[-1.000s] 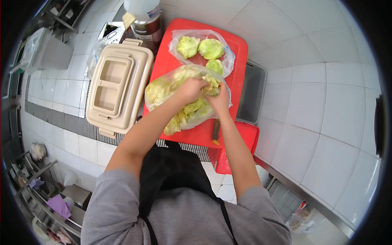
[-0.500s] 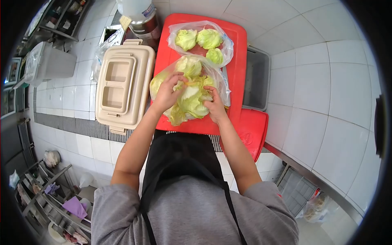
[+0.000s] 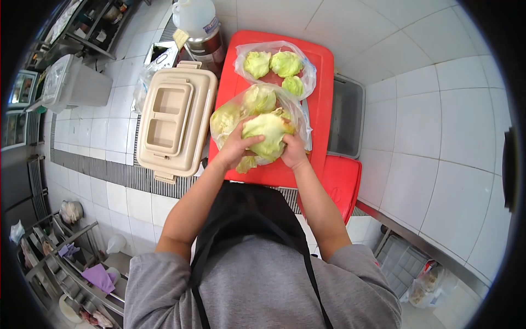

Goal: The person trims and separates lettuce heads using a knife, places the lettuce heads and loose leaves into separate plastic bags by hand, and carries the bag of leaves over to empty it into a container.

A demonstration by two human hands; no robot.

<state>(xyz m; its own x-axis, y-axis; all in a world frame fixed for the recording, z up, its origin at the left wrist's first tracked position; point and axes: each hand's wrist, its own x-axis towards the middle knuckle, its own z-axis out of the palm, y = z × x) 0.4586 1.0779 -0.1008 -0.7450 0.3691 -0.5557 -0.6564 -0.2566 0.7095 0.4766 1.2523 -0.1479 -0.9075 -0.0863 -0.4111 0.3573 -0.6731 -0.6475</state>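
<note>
The left hand [image 3: 235,148] cups the left side of a lettuce head [image 3: 266,133] above the large plastic bag [image 3: 298,114] on the red surface [image 3: 321,104], and the right hand [image 3: 295,152] curls around its right side. Light, even pressure from both palms should avoid bruising, and staying low over the bag would help catch loose leaves.
</note>
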